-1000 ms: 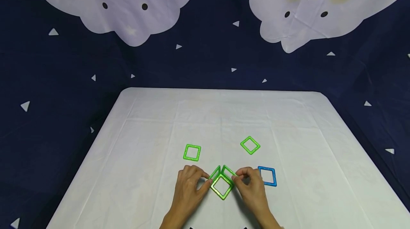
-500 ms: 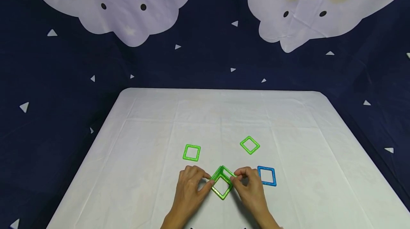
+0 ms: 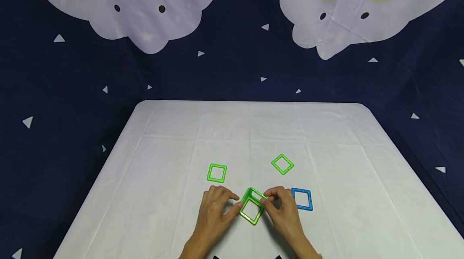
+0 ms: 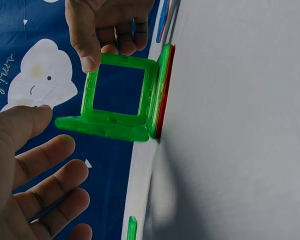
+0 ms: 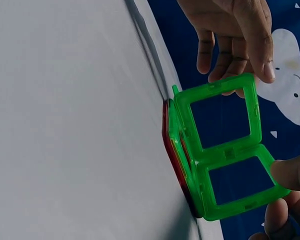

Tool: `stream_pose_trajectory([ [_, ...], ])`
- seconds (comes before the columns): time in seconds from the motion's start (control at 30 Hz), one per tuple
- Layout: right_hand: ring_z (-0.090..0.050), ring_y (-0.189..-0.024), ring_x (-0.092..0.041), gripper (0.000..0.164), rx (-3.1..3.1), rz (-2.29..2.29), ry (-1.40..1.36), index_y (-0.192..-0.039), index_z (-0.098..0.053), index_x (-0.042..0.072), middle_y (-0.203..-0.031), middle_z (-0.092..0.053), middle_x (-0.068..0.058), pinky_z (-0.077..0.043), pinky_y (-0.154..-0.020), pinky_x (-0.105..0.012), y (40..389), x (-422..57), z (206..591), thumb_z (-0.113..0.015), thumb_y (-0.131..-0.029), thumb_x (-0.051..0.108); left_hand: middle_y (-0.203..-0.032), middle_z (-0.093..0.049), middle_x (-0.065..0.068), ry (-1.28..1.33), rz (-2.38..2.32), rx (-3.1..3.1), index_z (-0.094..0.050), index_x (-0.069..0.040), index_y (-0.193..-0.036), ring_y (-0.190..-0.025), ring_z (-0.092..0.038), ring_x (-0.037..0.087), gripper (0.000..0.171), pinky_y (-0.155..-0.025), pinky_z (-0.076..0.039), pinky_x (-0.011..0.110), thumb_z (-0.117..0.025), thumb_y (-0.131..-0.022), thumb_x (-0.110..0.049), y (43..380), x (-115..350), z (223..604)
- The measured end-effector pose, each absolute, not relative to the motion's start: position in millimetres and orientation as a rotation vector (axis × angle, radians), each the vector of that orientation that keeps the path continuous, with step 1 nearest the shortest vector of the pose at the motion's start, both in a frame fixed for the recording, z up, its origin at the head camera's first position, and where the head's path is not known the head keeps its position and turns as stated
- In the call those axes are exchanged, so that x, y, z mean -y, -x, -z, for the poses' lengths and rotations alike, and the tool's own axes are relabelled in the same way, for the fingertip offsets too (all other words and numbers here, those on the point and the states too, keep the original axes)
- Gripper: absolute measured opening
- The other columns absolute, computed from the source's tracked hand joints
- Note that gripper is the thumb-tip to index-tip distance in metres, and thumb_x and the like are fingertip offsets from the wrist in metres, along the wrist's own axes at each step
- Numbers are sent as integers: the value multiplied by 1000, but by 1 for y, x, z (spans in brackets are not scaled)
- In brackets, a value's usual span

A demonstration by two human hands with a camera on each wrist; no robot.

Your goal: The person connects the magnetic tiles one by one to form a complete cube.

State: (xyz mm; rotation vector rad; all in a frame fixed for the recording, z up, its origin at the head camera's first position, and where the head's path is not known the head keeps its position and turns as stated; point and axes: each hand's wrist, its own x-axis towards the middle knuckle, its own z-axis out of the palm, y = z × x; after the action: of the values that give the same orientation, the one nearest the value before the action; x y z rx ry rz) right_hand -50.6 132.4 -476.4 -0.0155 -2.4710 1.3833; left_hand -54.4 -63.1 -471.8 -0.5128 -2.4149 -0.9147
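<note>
Two green square magnetic tiles stand upright, joined at a corner, on a flat green tile [image 3: 251, 222]. A red layer [image 5: 175, 150] shows beneath that flat tile in the wrist views. My right hand [image 3: 284, 210] pinches the outer edge of the right upright tile [image 5: 242, 204] between thumb and fingers. My left hand [image 3: 214, 210] is at the left side of the structure, fingers spread and apart from the left upright tile [image 4: 102, 129]. Its thumb [image 4: 35, 120] and fingertips point toward that tile with a gap between.
Flat on the white table [image 3: 174, 150] lie a green square tile [image 3: 216, 173] at back left and another green tile [image 3: 282, 164] at back right. A blue square tile [image 3: 302, 199] lies just right of my right hand. Dark blue cloth with clouds [image 3: 232, 69] surrounds the table.
The left upright tile has swung in against the right one, closing the gap at their corner. My left fingers have loosened from it. The right hand stays nearly still on its tile.
</note>
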Motion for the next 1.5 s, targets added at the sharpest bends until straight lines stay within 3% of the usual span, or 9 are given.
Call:
stream_pose_trajectory([
  [0.37, -44, -78, -1, 23, 2503, -1312, -86, -85, -64, 20, -76, -55, 15, -35, -70, -23, 60, -139, 475, -76, -74, 4, -88, -61, -11, 620, 909, 2439, -71, -20, -91, -84, -49, 5, 15, -76, -38, 25, -76, -77, -25, 67, 64, 462],
  [1.03, -48, -81, -4, 32, 2424, -1254, -311, -89, -66, 19, -83, -62, 11, -38, -71, -25, 76, -144, 480, -70, -72, -8, -84, -61, -8, 570, 1025, 2611, -74, -20, -87, -79, -45, 5, 11, -72, -35, 25, -74, -79, -28, 88, 50, 454],
  [1.5, -49, -83, -5, 31, 2443, -1240, -378, -87, -66, 20, -83, -63, 12, -36, -75, -27, 89, -142, 477, -69, -73, -8, -80, -61, -9, 576, 965, 2644, -74, -21, -78, -78, -47, 7, 11, -71, -34, 25, -73, -79, -32, 91, 46, 457],
])
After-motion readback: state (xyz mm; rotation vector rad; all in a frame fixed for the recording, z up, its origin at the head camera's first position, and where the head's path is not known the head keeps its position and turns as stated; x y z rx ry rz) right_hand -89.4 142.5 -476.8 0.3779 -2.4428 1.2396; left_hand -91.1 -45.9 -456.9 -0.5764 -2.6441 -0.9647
